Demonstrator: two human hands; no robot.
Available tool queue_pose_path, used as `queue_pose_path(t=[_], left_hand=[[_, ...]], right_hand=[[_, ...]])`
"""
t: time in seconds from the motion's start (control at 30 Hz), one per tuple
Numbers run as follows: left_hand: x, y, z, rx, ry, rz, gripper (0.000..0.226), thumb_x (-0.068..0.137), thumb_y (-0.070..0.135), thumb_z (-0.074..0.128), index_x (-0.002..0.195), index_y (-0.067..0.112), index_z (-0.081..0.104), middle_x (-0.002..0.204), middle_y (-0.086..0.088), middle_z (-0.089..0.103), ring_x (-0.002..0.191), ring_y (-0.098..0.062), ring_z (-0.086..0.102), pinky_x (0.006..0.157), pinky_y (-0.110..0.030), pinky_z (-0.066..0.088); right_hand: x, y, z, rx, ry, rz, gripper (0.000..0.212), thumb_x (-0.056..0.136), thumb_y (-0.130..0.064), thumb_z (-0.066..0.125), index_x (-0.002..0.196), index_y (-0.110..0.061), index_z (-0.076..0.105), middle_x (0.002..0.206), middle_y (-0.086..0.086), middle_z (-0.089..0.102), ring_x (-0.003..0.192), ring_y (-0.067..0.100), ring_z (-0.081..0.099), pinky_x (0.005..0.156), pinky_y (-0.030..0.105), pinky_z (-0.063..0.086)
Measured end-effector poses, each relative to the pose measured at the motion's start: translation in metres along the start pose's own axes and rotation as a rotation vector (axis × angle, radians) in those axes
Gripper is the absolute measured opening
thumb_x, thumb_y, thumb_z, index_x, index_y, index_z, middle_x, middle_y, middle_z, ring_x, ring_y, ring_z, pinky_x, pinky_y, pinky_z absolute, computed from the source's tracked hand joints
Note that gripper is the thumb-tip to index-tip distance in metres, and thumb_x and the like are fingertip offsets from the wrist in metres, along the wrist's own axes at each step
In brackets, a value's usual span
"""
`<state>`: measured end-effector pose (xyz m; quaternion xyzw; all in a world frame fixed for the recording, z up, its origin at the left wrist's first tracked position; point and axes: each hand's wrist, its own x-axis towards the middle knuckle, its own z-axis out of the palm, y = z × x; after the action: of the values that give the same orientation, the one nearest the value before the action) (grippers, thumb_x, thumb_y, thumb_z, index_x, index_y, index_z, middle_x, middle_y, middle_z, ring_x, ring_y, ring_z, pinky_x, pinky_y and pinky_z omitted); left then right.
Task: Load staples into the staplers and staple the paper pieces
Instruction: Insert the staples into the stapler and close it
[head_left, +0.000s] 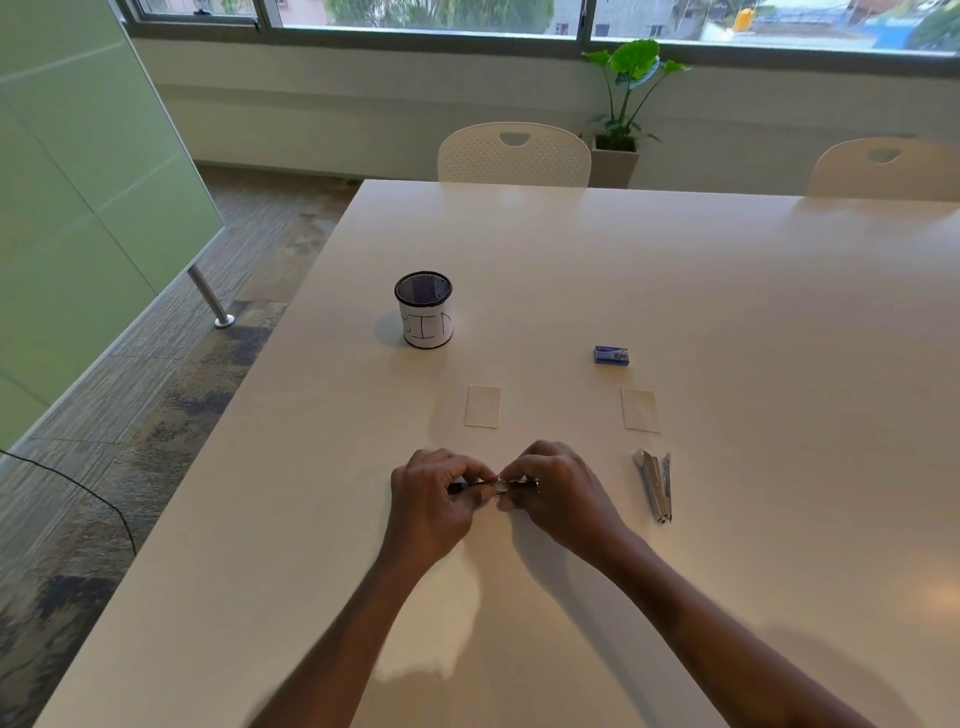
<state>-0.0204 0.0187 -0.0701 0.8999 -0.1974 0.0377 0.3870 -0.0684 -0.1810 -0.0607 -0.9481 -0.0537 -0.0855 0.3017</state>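
Close to the near edge of the desk (519, 249), both hands meet over a small stapler (492, 485). It is lifted just off the surface and lies crosswise, its long axis running left to right between the two palms. The left hand (431, 501) pinches the dark left end with curled fingers and thumb. The right hand (561, 493) grips the shiny right end the same way, knuckles up. Neither hand is spread, and both are closed round the one tool. Whether its tray is already pulled out is hidden behind the fingers, so I cannot tell.

What the next move turns on is the staple box (611, 355). It sits up and to the right of the hands, well apart from them, and the right hand is clearly the nearer one. My guess is that hand would let go and reach forward-right while the left steadies the tool.

A second stapler (655, 486) lies just right of the right hand, swung open in a narrow V, with its long axis pointing away from the person — untouched. Beyond the hands lies the left paper piece (483, 406), with the right paper piece (640, 410) beyond the open tool — both flat and not yet stapled, as far as I can see.
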Motion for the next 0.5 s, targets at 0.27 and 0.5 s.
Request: queue_pose_path(t=[0.27, 0.5], left_hand=[[-0.003, 0.009, -0.015, -0.047, -0.07, 0.017, 0.02, 0.088, 0.016, 0.088, 0.099, 0.032, 0.083, 0.094, 0.021, 0.072, 0.077, -0.001, 0.069, 0.068, -0.013, 0.056], [-0.004, 0.035, -0.049, 0.005, -0.151, 0.205, 0.021, 0.093, 0.02, 0.085, 0.112, 0.03, 0.085, 0.101, 0.014, 0.073, 0.084, -0.01, 0.071, 0.077, -0.038, 0.064]], right_hand=[[-0.019, 0.004, -0.012, 0.276, 0.029, 0.145, 0.029, 0.088, -0.012, 0.089, 0.115, -0.02, 0.083, 0.106, -0.009, 0.077, 0.094, 0.006, 0.072, 0.084, 0.023, 0.061], [-0.039, 0.0, -0.014, 0.799, 0.127, 0.315, 0.034, 0.076, 0.0, 0.095, 0.106, -0.015, 0.087, 0.099, 0.003, 0.085, 0.094, 0.023, 0.081, 0.088, 0.035, 0.065]])
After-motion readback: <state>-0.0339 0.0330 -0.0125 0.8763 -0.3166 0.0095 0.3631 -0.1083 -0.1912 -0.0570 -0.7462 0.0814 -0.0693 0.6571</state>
